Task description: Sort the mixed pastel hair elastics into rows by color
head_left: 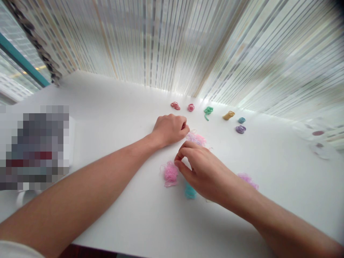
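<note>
My left hand [172, 129] rests closed on the white table, its fingers curled by a pale pink and lilac tangle of thin strands [197, 138]. Whatever it holds, if anything, is hidden. My right hand [197, 166] is pinched, with thumb and fingertips meeting just above the right edge of a pink heap of thin strands [170, 174]. Too little shows between those fingertips to name. Beneath the right hand, a turquoise heap [190, 191] is partly covered. A lilac heap [247, 181] shows beyond the right wrist.
Along the back of the white table [129, 211] lie small coiled bundles: red [175, 105], pink [190, 107], green [208, 111], mustard [228, 115], blue [241, 120] and purple [240, 129]. A string curtain [150, 43] hangs behind. A blurred-out object [40, 143] stands at left.
</note>
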`<state>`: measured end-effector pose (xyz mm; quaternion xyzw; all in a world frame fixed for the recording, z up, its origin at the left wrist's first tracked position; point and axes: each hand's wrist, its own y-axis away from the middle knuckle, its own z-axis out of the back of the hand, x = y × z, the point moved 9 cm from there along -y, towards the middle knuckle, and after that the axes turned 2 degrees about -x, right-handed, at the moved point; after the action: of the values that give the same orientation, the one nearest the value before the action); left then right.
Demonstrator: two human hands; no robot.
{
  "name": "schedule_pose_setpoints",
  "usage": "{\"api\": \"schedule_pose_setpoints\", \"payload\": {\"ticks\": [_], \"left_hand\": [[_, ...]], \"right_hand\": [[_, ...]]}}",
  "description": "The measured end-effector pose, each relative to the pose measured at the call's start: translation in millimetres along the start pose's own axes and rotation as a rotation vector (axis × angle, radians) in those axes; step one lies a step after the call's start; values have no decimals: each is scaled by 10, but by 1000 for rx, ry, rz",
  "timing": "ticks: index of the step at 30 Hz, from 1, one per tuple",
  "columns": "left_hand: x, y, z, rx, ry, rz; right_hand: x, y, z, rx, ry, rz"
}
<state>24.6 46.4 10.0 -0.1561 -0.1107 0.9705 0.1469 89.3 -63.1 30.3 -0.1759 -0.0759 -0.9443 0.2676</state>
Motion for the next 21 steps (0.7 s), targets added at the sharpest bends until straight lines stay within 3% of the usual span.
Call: {"api": "schedule_pose_setpoints", "payload": {"ticks": [4,9,21], "left_hand": [[-4,2,6,-2,2,-3],[-2,-1,6,-15,3,-8],[-2,-4,5,-21,-8,-16]], "right_hand": [[-4,-3,-29,42,6,-24],[-47,0,50,-3,-10,-38],[20,11,-15,43,-97,55]]}}
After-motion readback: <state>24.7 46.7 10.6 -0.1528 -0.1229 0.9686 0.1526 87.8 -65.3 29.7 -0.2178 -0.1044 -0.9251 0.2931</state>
